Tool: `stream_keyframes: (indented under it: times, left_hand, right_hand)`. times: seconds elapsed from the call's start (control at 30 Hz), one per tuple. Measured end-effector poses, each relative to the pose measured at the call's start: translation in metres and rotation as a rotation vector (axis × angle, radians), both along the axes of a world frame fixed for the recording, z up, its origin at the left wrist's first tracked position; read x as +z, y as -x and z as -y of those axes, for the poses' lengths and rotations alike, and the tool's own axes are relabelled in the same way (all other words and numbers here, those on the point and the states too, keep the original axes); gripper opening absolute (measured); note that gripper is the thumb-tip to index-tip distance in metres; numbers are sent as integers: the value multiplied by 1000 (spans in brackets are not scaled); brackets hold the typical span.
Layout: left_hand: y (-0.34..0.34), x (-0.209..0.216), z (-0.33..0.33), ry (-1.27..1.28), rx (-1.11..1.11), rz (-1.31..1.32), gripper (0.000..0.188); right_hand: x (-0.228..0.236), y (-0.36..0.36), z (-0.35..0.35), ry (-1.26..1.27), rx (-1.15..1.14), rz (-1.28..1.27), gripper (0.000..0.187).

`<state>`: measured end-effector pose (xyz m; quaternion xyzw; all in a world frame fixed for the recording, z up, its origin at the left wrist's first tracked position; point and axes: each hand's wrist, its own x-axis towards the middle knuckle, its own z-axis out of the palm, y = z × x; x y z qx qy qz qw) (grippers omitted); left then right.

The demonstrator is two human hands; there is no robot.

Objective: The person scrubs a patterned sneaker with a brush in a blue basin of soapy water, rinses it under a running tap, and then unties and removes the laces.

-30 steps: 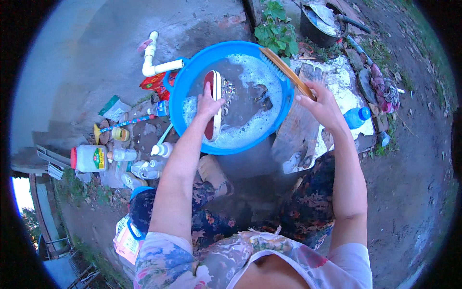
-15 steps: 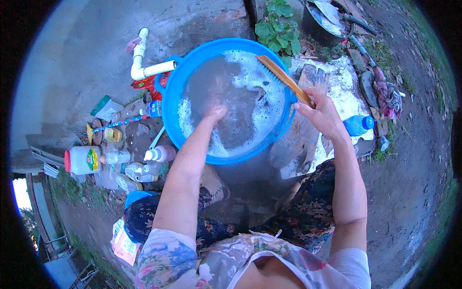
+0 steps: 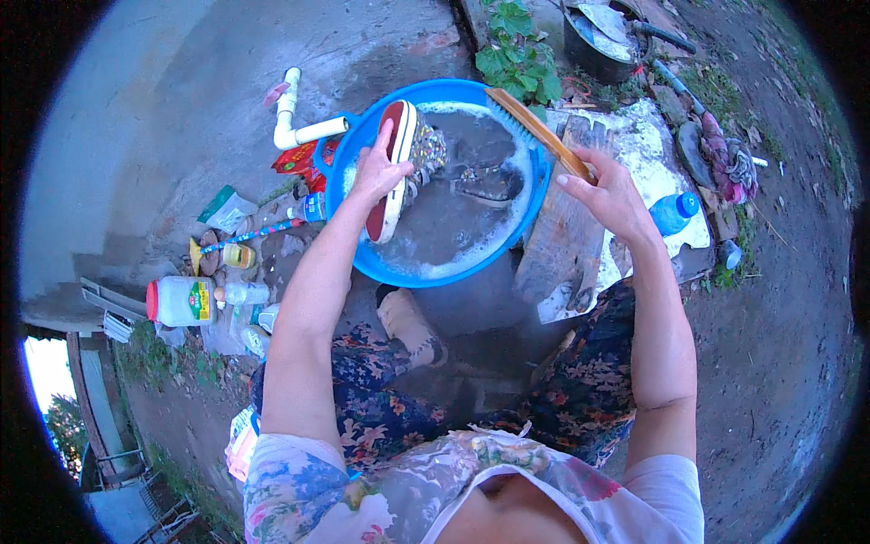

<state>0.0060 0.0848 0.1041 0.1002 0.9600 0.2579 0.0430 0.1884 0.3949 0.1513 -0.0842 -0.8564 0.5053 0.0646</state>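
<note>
A wide blue basin spreads beneath the left grip and just left of the right grip, holding murky grey water edged with white suds. In it, to the right of the left grip, what looks like a second shoe lies partly sunk. Well beyond the right grip, a dark bucket carries pale, flat scraps at its top.

The left grip is wrapped around a shoe at mid-length, red sole turned up, tilted over the basin's left side. Its rubber sole looks stiff and its speckled upper soft; soaked, it is probably heavier than when dry, slick with soap and hardly fragile. The waist of the sole, thumb on the white edge, seems the surest hold.

The right grip clasps a wooden brush by its near end, bristles toward the water; it appears light and rigid, the bare handle the place to hold.

Left of the left grip stands a clear, red-lidded jar, contents indistinct; just right of the right grip, a blue bottle.
</note>
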Motion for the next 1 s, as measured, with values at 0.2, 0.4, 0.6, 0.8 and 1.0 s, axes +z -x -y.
stream_keyframes:
  times: [0.2,0.4,0.6,0.8,1.0]
  left_hand:
    - [-11,-72,-24,244,32,175,95]
    - [-8,-118,-32,374,54,230,89]
    - [13,-117,-16,115,-34,324,80]
    - [25,17,-29,-181,49,681,74]
    - [14,107,-14,109,106,714,77]
  right_hand:
    - [3,-2,-9,32,-12,104,51]
    - [1,3,-13,14,-52,214,48]
    - [-17,23,-7,-9,13,120,53]
    - [-19,28,8,58,35,83,60]
    - [1,23,27,87,79,132,63]
